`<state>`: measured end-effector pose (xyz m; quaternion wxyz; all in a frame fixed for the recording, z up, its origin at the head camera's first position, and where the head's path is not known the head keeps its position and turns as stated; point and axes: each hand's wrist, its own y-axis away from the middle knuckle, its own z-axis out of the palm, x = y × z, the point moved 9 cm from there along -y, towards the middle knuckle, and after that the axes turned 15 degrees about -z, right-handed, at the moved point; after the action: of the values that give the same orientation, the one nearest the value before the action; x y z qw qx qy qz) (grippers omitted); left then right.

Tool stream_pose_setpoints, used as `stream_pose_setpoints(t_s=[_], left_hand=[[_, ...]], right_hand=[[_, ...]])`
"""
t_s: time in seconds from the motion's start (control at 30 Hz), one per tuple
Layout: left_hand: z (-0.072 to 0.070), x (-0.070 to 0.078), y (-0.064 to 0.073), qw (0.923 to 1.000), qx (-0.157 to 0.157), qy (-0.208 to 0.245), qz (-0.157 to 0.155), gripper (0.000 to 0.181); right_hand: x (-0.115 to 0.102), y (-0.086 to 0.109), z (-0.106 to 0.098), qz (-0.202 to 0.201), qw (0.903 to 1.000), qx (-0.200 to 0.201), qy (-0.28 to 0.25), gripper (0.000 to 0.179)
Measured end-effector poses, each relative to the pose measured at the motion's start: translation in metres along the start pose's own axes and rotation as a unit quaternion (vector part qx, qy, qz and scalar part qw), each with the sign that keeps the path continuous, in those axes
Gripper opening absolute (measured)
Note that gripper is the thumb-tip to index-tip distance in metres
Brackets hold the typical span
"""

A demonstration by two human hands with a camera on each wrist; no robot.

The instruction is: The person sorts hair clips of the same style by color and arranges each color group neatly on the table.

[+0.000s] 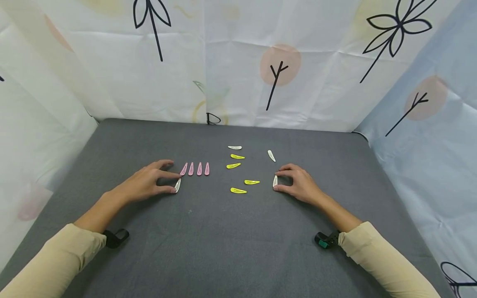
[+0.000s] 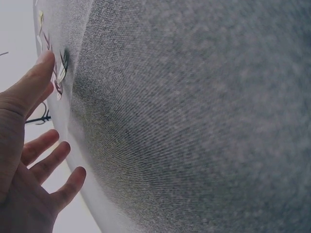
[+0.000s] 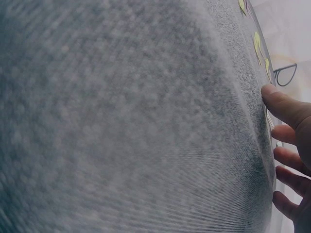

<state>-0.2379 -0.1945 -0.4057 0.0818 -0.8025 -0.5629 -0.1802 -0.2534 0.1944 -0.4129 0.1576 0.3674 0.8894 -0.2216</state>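
In the head view my left hand (image 1: 154, 180) is at the left end of a row of pink hair clips (image 1: 199, 169), its thumb and index finger pinching a white snap hair clip (image 1: 177, 185) by its two ends. The other fingers spread away from it. Over to the right, my right hand (image 1: 299, 184) pinches another white hair clip (image 1: 275, 181) between thumb and index finger, close over the grey cloth. Farther back lies a loose white clip (image 1: 271, 155). Both wrist views show the thumbs, with the clips small beyond the fingertips.
Several yellow hair clips (image 1: 238, 191) lie scattered between the hands, with one more white clip (image 1: 234, 147) behind them. Grey cloth (image 1: 223, 248) covers the table. A patterned white curtain (image 1: 238, 82) stands along the back and sides.
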Motion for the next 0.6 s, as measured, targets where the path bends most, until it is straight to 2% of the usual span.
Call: stream_pose_setpoints(t_s=[0.6], left_hand=[[0.0012,0.0001,-0.0006,1.0,-0.002,0.001,0.004,0.043]], right_hand=[[0.002,0.0006,0.0002,0.001,1.0,-0.003,0.003,0.045]])
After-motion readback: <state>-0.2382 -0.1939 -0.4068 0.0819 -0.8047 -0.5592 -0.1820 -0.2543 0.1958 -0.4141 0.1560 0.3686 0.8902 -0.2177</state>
